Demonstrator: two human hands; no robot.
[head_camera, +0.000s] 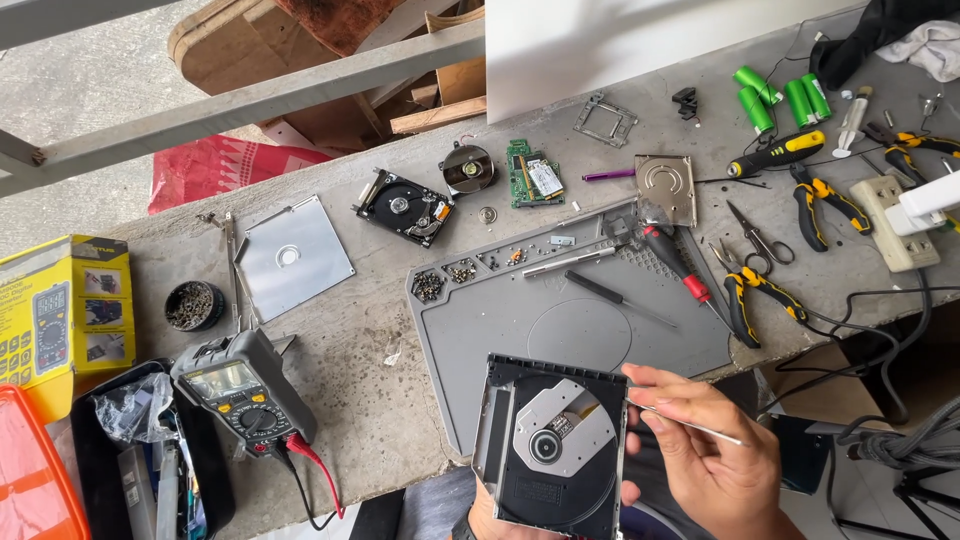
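The right hand (715, 455) pinches thin metal tweezers (695, 427), its thumb pressing the right edge of an open optical drive (555, 445). The left hand (490, 522), mostly hidden, supports the drive from beneath, just off the worktop's (380, 370) near edge, below the grey mat (500, 310).

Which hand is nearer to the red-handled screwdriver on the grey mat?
Right. The right hand, holding a thin metal tool, is below the red-handled screwdriver. The left hand is under the optical drive, farther away.
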